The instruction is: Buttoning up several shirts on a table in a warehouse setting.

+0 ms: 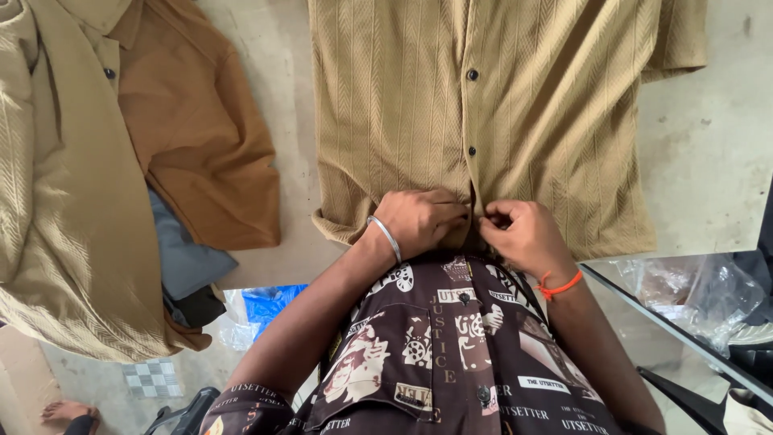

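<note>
A tan ribbed shirt [499, 105] with dark buttons lies flat on a pale table [708, 153], hem toward me. My left hand [419, 219], with a silver bangle on the wrist, pinches the shirt's front placket at the hem. My right hand [523, 234], with an orange thread on the wrist, grips the same placket edge just to the right, fingertips nearly touching the left hand's. Two dark buttons [472, 74] show above the hands along the placket. The lowest button is hidden under my fingers.
At the left lies a heap of shirts: a tan ribbed one [56, 201], a rust-brown one [201, 137] and a grey-blue one [181, 254]. Clear plastic bags [692, 294] sit under a glass edge at the lower right. A blue bag [270, 300] lies below the table.
</note>
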